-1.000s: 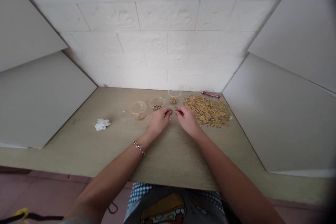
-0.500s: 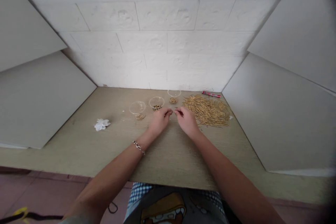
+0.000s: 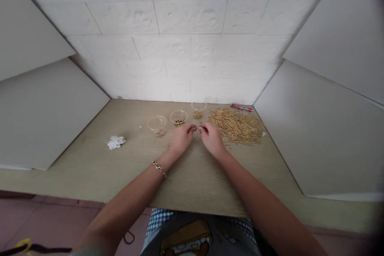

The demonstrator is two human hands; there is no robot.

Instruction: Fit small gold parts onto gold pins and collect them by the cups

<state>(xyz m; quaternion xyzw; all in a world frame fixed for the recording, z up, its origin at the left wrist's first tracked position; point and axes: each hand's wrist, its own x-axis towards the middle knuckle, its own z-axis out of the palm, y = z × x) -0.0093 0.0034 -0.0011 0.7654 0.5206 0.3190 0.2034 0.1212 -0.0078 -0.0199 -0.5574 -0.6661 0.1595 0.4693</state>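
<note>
My left hand (image 3: 182,135) and my right hand (image 3: 211,138) meet over the middle of the table, fingertips pinched close together. Between them is a tiny piece, too small to name. Just right of my right hand spreads a pile of thin brass-coloured pins (image 3: 238,126). Behind my left hand stands a clear round tub (image 3: 179,117) with small dark and gold parts in it. Farther left, a second clear tub (image 3: 157,122) holds pale gold bits, and a third tub (image 3: 198,107) at the back holds more small gold parts.
Crumpled white tissue (image 3: 116,142) lies on the table (image 3: 132,172) at left. A red tube-like packet (image 3: 241,107) rests behind the pins. Grey panels (image 3: 327,136) flank both sides, and a white brick-patterned wall (image 3: 180,60) closes the back.
My right hand has shifted very slightly left, and the fingertips of both hands stay pinched together. The tubs and the pin pile look the same.
</note>
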